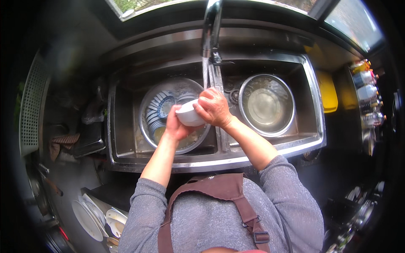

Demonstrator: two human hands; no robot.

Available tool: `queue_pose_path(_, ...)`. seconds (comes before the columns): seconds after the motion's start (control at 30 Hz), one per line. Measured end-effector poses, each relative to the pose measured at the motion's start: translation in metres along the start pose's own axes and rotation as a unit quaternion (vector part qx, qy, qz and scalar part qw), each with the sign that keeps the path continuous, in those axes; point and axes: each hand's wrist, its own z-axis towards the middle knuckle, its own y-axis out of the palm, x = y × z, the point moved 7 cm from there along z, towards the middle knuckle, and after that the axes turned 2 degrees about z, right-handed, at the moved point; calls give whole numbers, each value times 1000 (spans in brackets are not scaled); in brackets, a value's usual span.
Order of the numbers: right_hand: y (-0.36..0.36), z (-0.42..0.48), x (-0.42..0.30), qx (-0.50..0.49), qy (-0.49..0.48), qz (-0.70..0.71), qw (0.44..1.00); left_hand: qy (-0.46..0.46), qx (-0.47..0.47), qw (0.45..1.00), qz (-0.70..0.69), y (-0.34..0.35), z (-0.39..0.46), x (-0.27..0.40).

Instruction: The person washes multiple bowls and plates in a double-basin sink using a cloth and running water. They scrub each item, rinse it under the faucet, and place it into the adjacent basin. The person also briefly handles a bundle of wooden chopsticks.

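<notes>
A white bowl (190, 114) is held between my two hands, over the left basin of a double sink (221, 139). My left hand (178, 125) grips its left side and underside. My right hand (214, 107) is closed on its right rim; the fingers inside are partly hidden. Water runs from the faucet (208, 34) just behind my right hand. Below the bowl, a round metal basin (144, 134) holds several blue-and-white bowls (154, 110) in water. A second round metal basin (292, 110) with cloudy water stands in the right sink basin.
Used plates (87, 218) stand at the lower left. A perforated rack (31, 110) and a striped cloth (65, 140) are at the far left. To the right are a yellow container (327, 91) and several bottles (367, 93). A window frame runs behind the faucet.
</notes>
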Motion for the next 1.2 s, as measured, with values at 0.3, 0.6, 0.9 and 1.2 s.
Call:
queue_pose_path(0.3,14,-131,101,68,553,574,600,149,-65,956,244,39,31,-23)
queue_pose_path(0.6,-153,-259,269,234,631,-9,740,157,274,823,471,-104,-27,-11)
queue_pose_path(0.9,-85,-341,348,433,621,196,623,163,432,806,372,-146,-91,16)
queue_pose_path(1.2,-102,-275,310,141,533,-195,811,163,379,846,338,-112,-46,15)
